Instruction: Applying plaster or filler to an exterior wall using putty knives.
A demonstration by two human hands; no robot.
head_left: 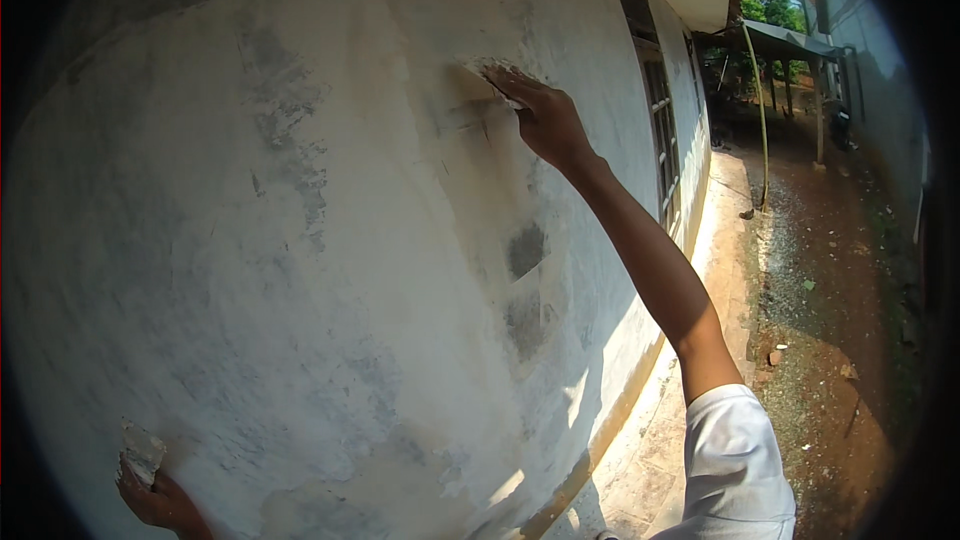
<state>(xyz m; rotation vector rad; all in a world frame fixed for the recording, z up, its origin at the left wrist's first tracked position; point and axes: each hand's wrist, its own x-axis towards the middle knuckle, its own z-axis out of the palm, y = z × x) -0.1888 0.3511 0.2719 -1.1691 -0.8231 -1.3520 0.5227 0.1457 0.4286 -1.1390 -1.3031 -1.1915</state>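
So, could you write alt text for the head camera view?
The person's right hand is raised to a patchy grey-and-white wall, gripping a mostly hidden, white-smeared tool; the left hand, lower left, holds a flat, white-smeared plate. A reddish-brown dirt path runs along the right.

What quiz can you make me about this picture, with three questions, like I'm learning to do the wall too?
1. True or false: the right hand is higher up the wall than the left hand.
2. Which thing is the left hand holding? a) a paint roller b) a flat scraper c) a hammer
3. What colour is the sleeve on the right arm?

Key:
1. True
2. b
3. White
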